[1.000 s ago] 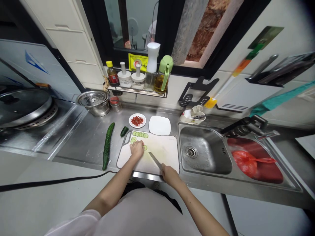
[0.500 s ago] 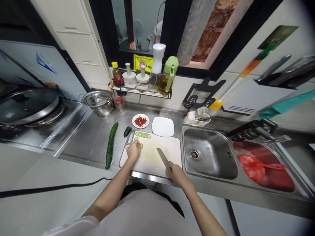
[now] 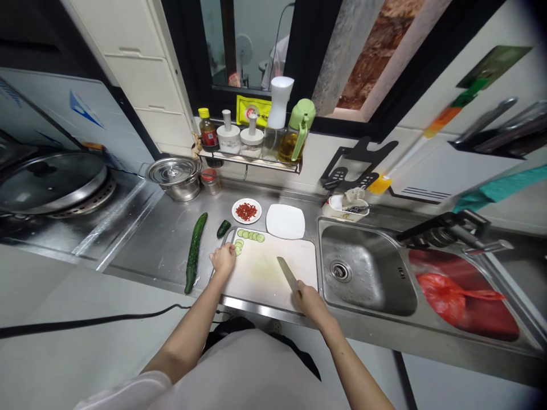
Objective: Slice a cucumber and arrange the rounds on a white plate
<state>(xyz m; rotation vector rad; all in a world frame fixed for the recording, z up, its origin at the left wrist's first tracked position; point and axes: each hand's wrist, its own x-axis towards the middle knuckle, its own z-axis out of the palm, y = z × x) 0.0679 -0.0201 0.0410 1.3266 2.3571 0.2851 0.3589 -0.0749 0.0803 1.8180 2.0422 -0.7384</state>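
Above the white cutting board [image 3: 262,282], the right hand [image 3: 310,300] grips a knife [image 3: 288,274]; beside cucumber slices [image 3: 239,246], the left hand [image 3: 223,260] curls, whether around anything I cannot tell.

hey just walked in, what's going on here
A person stands at a steel counter with a knife in the right hand, over a white cutting board. The left hand is at the board's left side, by some cucumber slices; whether it holds one is unclear. A long cucumber and a short piece lie to the left, with a white plate behind the board.
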